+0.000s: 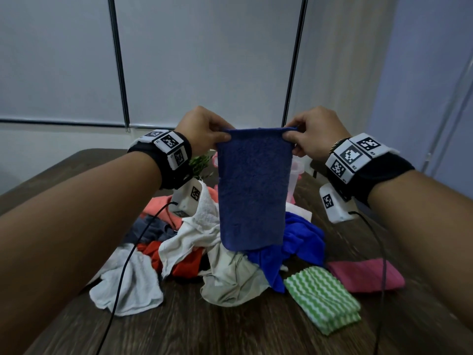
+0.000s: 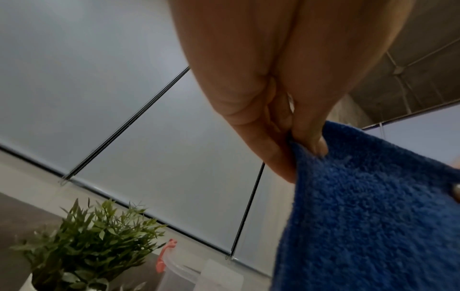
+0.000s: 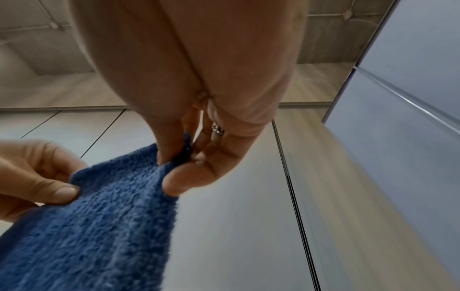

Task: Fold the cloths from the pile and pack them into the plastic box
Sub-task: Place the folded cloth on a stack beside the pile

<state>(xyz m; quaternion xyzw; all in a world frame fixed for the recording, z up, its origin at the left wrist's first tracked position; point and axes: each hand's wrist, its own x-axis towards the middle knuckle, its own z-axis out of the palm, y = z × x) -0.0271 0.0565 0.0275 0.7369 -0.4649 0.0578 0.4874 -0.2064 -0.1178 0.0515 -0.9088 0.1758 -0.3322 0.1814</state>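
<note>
A dark blue terry cloth (image 1: 253,190) hangs in the air above the pile, held up by its top edge. My left hand (image 1: 225,135) pinches its top left corner between thumb and fingers, and my right hand (image 1: 289,135) pinches the top right corner. The wrist views show the same blue cloth (image 2: 373,216) (image 3: 94,216) clamped under each thumb. Below it lies the pile of crumpled cloths (image 1: 204,242) in white, red, grey and bright blue. The clear plastic box (image 1: 297,172) stands behind the cloth, mostly hidden by it.
A folded green-and-white wavy cloth (image 1: 322,295) and a folded pink cloth (image 1: 366,275) lie on the dark wooden table (image 1: 230,334) at the right. A small green potted plant (image 2: 82,248) stands at the back, left of the box. Cables hang from both wrists.
</note>
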